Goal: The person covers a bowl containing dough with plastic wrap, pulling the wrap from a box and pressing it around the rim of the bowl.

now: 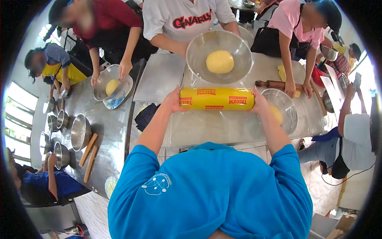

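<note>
My left hand (173, 100) and my right hand (259, 101) grip the two ends of a large yellow roll of plastic film (217, 99), held level above the table. Clear film runs from the roll toward a metal bowl (194, 67) just beyond it. A round ball of yellow dough (220, 61) sits in that bowl, and a person in a white shirt has a hand at the bowl's left side. Near my right wrist, a second bowl (291, 119) with shiny film over it holds another dough ball (275, 114), partly hidden by my forearm.
A metal tray (159, 77) lies left of the dough bowl. At right, a co-worker's hands press a wooden rolling pin (273, 84). Another co-worker handles a bowl (100, 86) on the steel table (112, 131), where several bowls and wooden rolling pins (90, 164) stand.
</note>
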The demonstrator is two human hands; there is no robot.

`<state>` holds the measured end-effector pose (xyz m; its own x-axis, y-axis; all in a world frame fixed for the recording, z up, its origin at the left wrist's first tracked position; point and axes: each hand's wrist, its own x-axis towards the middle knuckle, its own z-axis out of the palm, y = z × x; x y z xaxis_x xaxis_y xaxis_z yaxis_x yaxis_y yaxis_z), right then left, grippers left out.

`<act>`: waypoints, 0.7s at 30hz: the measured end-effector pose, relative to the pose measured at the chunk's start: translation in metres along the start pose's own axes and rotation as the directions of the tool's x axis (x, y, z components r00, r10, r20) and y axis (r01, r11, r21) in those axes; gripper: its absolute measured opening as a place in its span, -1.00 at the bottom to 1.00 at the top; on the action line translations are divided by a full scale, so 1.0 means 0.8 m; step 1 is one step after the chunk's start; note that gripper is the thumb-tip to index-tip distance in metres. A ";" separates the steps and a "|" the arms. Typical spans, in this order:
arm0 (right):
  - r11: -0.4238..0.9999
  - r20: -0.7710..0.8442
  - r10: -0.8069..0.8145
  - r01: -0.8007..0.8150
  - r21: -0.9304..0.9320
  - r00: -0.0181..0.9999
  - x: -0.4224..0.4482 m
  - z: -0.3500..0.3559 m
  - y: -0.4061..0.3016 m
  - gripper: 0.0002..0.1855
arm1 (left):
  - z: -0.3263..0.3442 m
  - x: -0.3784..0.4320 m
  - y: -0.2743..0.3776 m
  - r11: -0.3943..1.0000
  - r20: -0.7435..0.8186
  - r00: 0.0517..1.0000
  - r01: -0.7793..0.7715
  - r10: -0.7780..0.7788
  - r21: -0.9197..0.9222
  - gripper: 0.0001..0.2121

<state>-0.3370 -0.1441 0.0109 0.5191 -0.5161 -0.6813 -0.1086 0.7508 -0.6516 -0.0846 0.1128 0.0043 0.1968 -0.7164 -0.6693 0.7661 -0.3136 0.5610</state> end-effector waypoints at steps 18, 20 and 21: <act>0.998 0.224 0.063 -0.066 0.004 0.973 0.145 -0.031 -0.050 -0.63 | -0.015 0.127 0.051 0.995 0.100 0.992 0.086 -0.082 -0.041 -0.67; 0.998 0.232 0.056 -0.048 -0.038 0.971 0.141 -0.009 -0.052 -0.58 | -0.006 0.113 0.050 0.992 0.067 0.997 0.055 -0.047 -0.117 -0.67; 0.998 0.229 0.063 -0.056 -0.039 0.971 0.133 -0.005 -0.052 -0.58 | 0.001 0.102 0.052 0.996 0.024 0.999 0.036 -0.034 -0.087 -0.67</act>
<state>-0.2809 -0.2316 -0.0360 0.6917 -0.3593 -0.6265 -0.1704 0.7618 -0.6250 -0.0376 0.0405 -0.0267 0.1561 -0.7198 -0.6764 0.8229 -0.2840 0.4921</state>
